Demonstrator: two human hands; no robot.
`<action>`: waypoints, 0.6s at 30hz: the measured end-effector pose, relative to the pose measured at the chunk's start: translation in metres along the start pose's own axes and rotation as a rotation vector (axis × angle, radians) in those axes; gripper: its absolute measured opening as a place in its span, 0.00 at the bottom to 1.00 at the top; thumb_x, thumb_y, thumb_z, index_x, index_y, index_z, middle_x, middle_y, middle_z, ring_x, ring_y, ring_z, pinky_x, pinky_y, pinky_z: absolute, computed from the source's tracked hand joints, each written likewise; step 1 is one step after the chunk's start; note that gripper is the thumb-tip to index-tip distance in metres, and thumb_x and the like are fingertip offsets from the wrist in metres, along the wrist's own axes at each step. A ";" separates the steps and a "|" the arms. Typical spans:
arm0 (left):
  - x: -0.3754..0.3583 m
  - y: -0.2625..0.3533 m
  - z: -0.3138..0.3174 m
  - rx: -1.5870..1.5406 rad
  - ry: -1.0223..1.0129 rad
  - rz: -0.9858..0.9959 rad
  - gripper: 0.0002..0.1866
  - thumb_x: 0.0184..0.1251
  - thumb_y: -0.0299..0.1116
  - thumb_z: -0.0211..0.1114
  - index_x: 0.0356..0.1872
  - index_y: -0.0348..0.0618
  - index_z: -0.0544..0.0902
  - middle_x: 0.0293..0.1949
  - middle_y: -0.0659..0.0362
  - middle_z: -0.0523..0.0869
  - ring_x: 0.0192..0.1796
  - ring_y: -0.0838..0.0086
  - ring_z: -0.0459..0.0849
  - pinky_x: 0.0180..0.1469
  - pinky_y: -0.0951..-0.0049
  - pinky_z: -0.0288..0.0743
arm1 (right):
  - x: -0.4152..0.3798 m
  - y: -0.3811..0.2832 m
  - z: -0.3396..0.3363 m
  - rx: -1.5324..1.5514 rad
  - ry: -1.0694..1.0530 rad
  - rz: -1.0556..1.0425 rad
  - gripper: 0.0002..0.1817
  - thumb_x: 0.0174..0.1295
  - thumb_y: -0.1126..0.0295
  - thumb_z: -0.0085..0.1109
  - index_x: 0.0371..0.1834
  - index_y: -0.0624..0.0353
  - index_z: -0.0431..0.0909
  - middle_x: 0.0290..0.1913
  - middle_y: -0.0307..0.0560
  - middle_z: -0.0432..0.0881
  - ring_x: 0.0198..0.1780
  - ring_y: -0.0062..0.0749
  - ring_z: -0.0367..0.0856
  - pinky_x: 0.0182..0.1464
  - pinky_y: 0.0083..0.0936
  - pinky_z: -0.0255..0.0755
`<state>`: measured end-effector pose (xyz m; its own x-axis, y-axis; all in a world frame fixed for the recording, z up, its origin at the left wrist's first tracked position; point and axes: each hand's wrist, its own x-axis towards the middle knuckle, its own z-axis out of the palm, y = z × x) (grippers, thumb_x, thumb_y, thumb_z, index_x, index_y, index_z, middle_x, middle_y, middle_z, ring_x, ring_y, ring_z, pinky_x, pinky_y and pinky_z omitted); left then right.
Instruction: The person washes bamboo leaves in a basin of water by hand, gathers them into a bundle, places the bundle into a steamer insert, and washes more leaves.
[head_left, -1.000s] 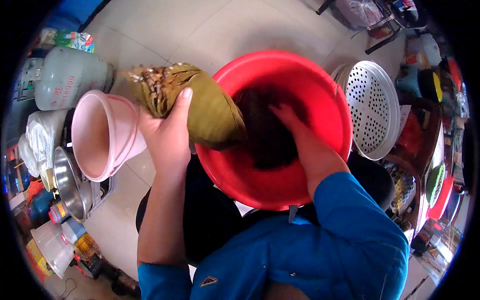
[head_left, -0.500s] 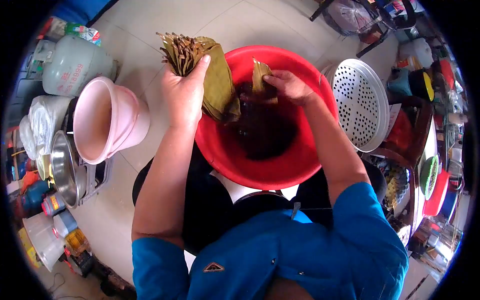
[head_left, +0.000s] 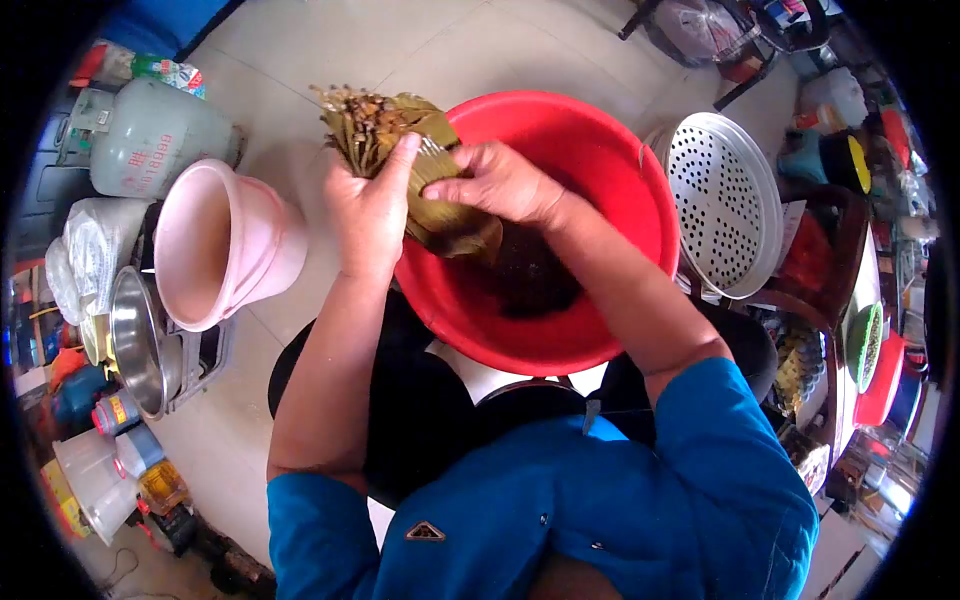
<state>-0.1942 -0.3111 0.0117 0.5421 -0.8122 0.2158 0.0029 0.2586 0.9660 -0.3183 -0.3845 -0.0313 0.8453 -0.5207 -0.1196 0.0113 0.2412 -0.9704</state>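
My left hand is wrapped round a thick bundle of long, wet, olive-brown leaves, its thumb on top and the brown stalk ends fanned out above. My right hand lies over the bundle's right side, thumb and fingers pinching a leaf against it. Beneath both hands stands a big red basin with dark liquid in its bottom. The bundle's lower end hangs over the basin's left part. The left hand's fingers are mostly hidden behind the leaves.
To the left are a pink bucket, a grey gas cylinder and a steel bowl. A white perforated steamer tray leans close to the basin's right side. Beyond it is a dark wooden chair.
My right hand has moved left from over the basin, bringing its leaf onto the bundle. My left hand keeps its hold at nearly the same place.
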 end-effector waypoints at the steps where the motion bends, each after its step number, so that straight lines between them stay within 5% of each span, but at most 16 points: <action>1: 0.002 -0.002 -0.001 -0.060 0.059 -0.001 0.12 0.55 0.23 0.66 0.41 0.36 0.77 0.39 0.60 0.82 0.39 0.80 0.79 0.44 0.78 0.72 | -0.004 0.011 -0.001 -0.214 0.056 0.091 0.14 0.55 0.65 0.64 0.39 0.64 0.79 0.32 0.37 0.81 0.34 0.17 0.76 0.41 0.20 0.72; 4: 0.011 0.006 -0.009 -0.091 0.161 -0.012 0.11 0.56 0.21 0.65 0.41 0.35 0.77 0.39 0.60 0.82 0.39 0.80 0.79 0.45 0.79 0.72 | -0.011 0.105 -0.023 -0.489 0.002 0.067 0.15 0.52 0.61 0.65 0.37 0.62 0.81 0.31 0.39 0.83 0.34 0.21 0.76 0.42 0.26 0.72; 8: 0.013 0.009 -0.015 -0.077 0.220 -0.002 0.13 0.56 0.20 0.64 0.43 0.35 0.76 0.41 0.60 0.81 0.41 0.79 0.78 0.47 0.79 0.71 | -0.035 0.160 -0.078 -0.720 -0.288 0.536 0.14 0.53 0.60 0.62 0.31 0.62 0.82 0.28 0.44 0.83 0.33 0.27 0.80 0.41 0.27 0.73; 11: 0.013 0.013 -0.019 -0.062 0.214 0.012 0.14 0.56 0.20 0.63 0.45 0.34 0.75 0.42 0.59 0.80 0.43 0.79 0.78 0.48 0.78 0.70 | -0.034 0.188 -0.114 -0.436 0.010 0.782 0.16 0.53 0.60 0.62 0.36 0.63 0.80 0.34 0.48 0.83 0.37 0.30 0.80 0.42 0.28 0.73; 13: 0.012 0.017 -0.018 -0.047 0.202 -0.015 0.14 0.57 0.20 0.63 0.45 0.34 0.74 0.43 0.59 0.80 0.43 0.78 0.77 0.49 0.78 0.70 | -0.033 0.179 -0.116 -0.892 0.678 0.383 0.20 0.53 0.61 0.62 0.45 0.64 0.76 0.43 0.51 0.80 0.42 0.34 0.79 0.45 0.30 0.73; 17: 0.013 0.017 -0.014 0.013 0.112 0.000 0.12 0.57 0.19 0.62 0.42 0.34 0.76 0.40 0.59 0.80 0.42 0.79 0.78 0.48 0.78 0.71 | -0.014 0.247 -0.128 -0.621 0.734 0.251 0.25 0.54 0.61 0.61 0.53 0.64 0.71 0.50 0.50 0.77 0.47 0.36 0.77 0.48 0.31 0.71; 18: 0.015 0.017 -0.013 -0.003 0.111 -0.014 0.11 0.57 0.19 0.62 0.42 0.34 0.76 0.40 0.59 0.81 0.41 0.79 0.78 0.47 0.78 0.71 | -0.015 0.221 -0.115 -0.293 0.737 0.269 0.25 0.55 0.61 0.60 0.53 0.64 0.72 0.49 0.49 0.77 0.48 0.37 0.76 0.49 0.31 0.70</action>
<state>-0.1755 -0.3121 0.0290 0.6319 -0.7527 0.1850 0.0134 0.2492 0.9684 -0.3902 -0.4178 -0.2682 0.2320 -0.9025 -0.3629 -0.3666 0.2644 -0.8920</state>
